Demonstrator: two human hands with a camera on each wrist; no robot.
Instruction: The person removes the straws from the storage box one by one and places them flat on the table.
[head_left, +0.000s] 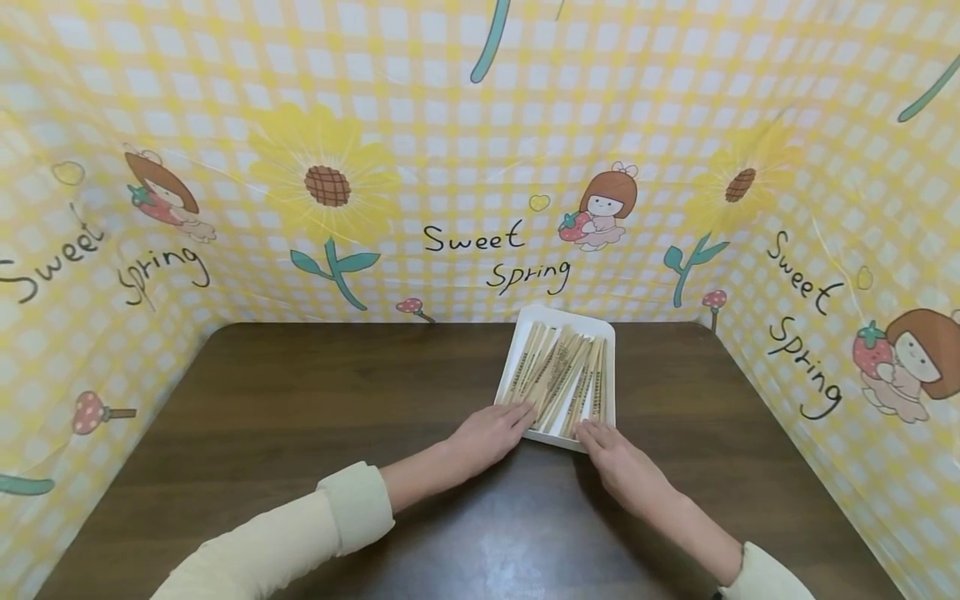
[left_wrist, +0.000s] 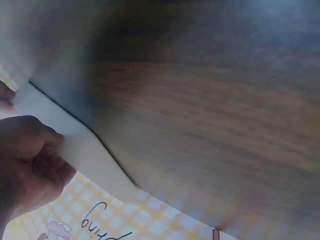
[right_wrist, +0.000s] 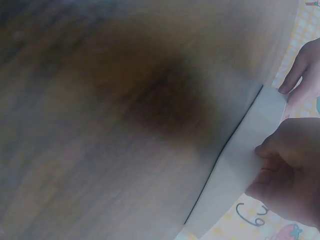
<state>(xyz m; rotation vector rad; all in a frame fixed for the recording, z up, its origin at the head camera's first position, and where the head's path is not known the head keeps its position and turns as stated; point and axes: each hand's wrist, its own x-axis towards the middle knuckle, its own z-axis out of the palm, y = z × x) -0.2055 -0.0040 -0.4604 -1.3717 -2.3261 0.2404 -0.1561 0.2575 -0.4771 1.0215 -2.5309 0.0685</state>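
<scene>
A white rectangular tray [head_left: 555, 440] stands near the table's back edge, slightly turned. In it lie several slim beige chopsticks [head_left: 558, 367] with dark printing, roughly lengthwise and partly crossing. My left hand [head_left: 487, 433] grips the tray's near left corner, fingers over the rim. At the near right corner my right hand [head_left: 626, 471] holds the rim the same way. In the left wrist view the left thumb presses the outer wall of the tray [left_wrist: 85, 145]. The right wrist view shows the right thumb against the tray's wall [right_wrist: 235, 170] likewise.
The dark brown wooden table [head_left: 337, 400] extends to both sides and in front of the tray. A yellow checked cloth [head_left: 450, 125] printed with flowers and lettering hangs behind the table and along both sides.
</scene>
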